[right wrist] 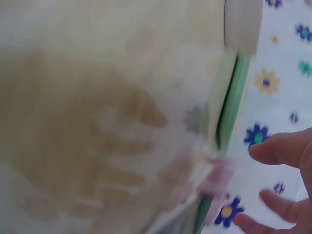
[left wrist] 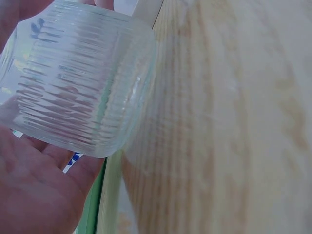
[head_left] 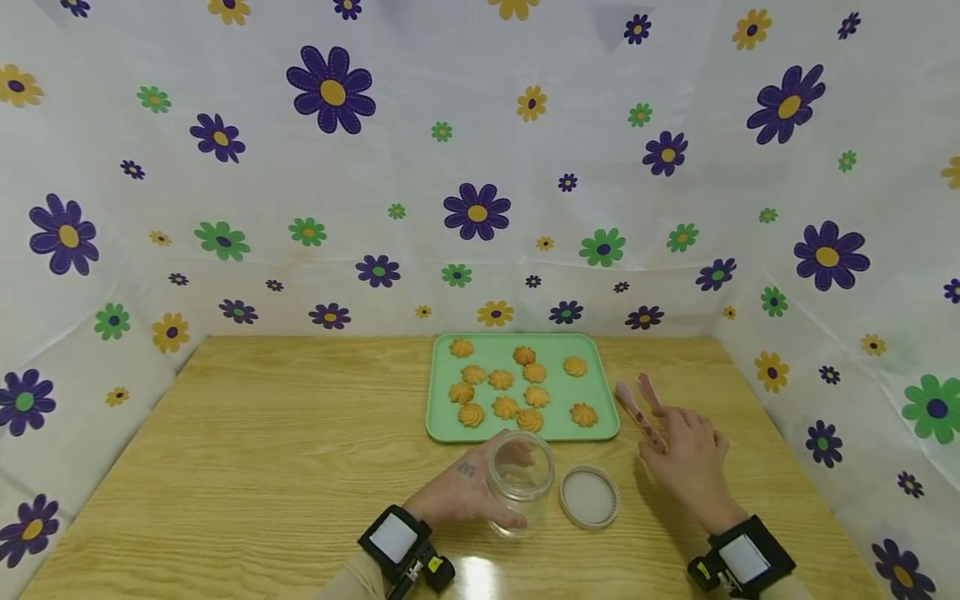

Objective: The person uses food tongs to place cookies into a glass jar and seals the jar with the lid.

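My left hand [head_left: 459,492] holds a clear, open-topped glass jar [head_left: 521,482], thumb on the near side and fingers around the far side. In the left wrist view the jar's ribbed wall [left wrist: 73,92] lies against the hand [left wrist: 39,180]. A round, white-rimmed lid [head_left: 590,497] lies on the table just right of the jar. My right hand [head_left: 692,458] hovers over pink tongs [head_left: 637,407] beside the tray. The right wrist view shows its fingers [right wrist: 278,148] spread, apart from the blurred tongs [right wrist: 217,180].
Behind the jar sits a light green tray [head_left: 551,350] with several piped cookies [head_left: 500,380] spread on it. The wooden table [head_left: 300,433] meets a flower-printed cloth [head_left: 420,158] at the back and both sides.
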`<state>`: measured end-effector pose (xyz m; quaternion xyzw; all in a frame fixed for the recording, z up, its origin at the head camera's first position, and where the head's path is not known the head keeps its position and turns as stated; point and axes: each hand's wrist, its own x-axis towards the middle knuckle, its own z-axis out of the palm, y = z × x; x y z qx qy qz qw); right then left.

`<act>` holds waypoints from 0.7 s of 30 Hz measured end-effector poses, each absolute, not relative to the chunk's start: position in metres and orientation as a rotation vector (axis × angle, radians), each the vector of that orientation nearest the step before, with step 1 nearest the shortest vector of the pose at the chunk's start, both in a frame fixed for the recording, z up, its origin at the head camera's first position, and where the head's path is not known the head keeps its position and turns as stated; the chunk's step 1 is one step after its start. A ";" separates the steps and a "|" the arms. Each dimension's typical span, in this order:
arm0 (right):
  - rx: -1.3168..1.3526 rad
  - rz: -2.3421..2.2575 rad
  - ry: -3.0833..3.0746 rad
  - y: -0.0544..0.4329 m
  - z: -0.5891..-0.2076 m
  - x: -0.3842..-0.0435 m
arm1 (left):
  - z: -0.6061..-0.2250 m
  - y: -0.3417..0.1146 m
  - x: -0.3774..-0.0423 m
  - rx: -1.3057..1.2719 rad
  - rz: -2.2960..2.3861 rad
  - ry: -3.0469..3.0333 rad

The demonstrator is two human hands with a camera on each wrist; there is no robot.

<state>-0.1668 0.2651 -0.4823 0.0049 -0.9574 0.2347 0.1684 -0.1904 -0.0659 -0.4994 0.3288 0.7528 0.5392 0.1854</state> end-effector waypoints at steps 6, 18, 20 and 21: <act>-0.179 0.575 -2.926 0.281 -0.481 -0.178 | -0.499 -0.066 -0.190 0.921 1.526 2.121; -0.152 0.653 -2.982 0.284 -0.486 -0.180 | -0.499 -0.066 -0.189 0.913 1.516 2.147; -0.148 0.682 -2.985 0.285 -0.487 -0.181 | -0.499 -0.066 -0.189 0.911 1.515 2.136; -0.150 0.701 -2.983 0.286 -0.487 -0.181 | -0.498 -0.066 -0.189 0.913 1.511 2.133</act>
